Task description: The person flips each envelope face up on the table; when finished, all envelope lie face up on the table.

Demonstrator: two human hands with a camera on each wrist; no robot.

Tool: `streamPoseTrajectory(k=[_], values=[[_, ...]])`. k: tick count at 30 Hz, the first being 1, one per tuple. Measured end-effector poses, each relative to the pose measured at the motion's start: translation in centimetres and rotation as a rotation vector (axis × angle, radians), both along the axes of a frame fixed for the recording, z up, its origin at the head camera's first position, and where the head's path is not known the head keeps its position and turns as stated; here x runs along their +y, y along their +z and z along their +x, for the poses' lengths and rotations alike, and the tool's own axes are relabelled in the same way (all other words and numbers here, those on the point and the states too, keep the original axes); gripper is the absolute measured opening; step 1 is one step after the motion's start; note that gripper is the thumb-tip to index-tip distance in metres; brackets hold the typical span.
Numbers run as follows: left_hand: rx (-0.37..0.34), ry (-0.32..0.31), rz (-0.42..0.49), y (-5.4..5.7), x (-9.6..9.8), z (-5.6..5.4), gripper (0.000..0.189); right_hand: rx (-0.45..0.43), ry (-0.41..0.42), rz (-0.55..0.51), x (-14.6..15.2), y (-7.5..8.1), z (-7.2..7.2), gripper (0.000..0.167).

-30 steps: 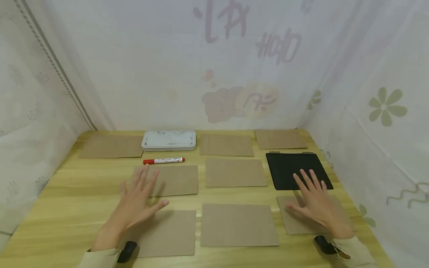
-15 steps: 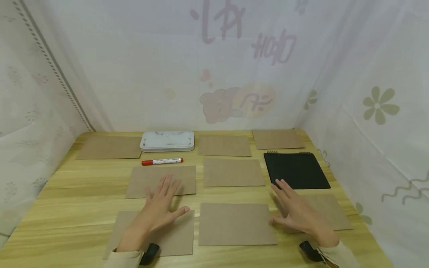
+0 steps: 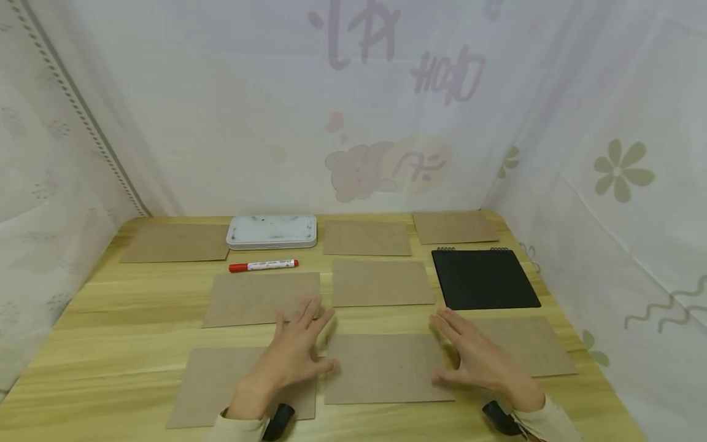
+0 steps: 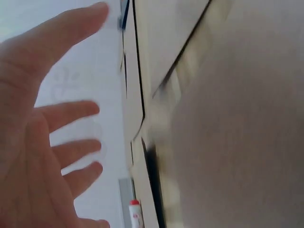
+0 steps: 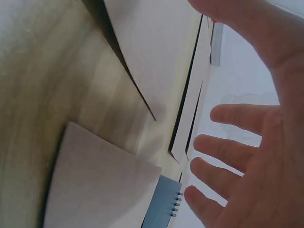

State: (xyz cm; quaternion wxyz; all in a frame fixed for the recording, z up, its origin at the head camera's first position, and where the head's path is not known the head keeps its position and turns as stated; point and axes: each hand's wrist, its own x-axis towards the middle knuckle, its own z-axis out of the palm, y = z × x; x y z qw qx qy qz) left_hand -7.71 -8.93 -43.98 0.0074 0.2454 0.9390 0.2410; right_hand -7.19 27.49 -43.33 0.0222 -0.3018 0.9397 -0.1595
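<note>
Both hands are over the front of the table with nothing in them. The left hand [image 3: 293, 356] has its fingers spread at the left side of the front middle cardboard sheet [image 3: 389, 374], and overlaps the front left cardboard sheet [image 3: 212, 380]. At the opposite side of that middle sheet is the right hand [image 3: 477, 359], thumb apart from the fingers, partly covering the front right cardboard sheet [image 3: 530, 344]. In both wrist views the palms [image 4: 28, 171] face inward with fingers extended and the sheets lie beyond them.
Behind the hands lie a black spiral notebook [image 3: 486, 279], a red marker [image 3: 263, 265] and a white, scuffed tin case [image 3: 272, 232]. Several more cardboard sheets, such as the centre one [image 3: 382, 282], lie flat in rows. Printed cloth [image 3: 248, 123] walls in the table's back and sides.
The left hand has moved right, from over the left sheets toward the front middle one. The right hand has shifted left, off the black notebook. The sheets stay in place.
</note>
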Motion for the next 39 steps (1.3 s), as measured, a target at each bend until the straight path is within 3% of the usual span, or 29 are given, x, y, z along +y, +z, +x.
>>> streamPoseTrajectory(k=[5,11,15,27,33,39], values=[[-0.055,-0.145,0.007,0.0,0.4,0.5,0.092,-0.09,0.045,0.037,-0.1,0.2,0.8,0.103],[-0.132,-0.232,-0.052,-0.2,0.9,0.9,0.093,-0.194,0.088,0.086,-0.3,0.3,1.6,0.103],[-0.151,-0.239,-0.087,-0.5,1.1,1.0,0.094,-0.167,0.112,0.109,-0.4,0.3,1.7,0.098],[-0.176,-0.21,-0.047,-1.0,1.1,1.7,0.098,-0.161,0.116,0.135,-0.5,-0.1,1.7,0.089],[-0.131,-0.221,-0.079,-0.9,1.4,1.5,0.091,-0.15,0.116,0.113,-0.4,0.0,1.6,0.086],[-0.062,-0.265,-0.125,-0.9,2.0,1.4,0.083,-0.199,0.086,0.124,-0.3,0.1,1.6,0.084]])
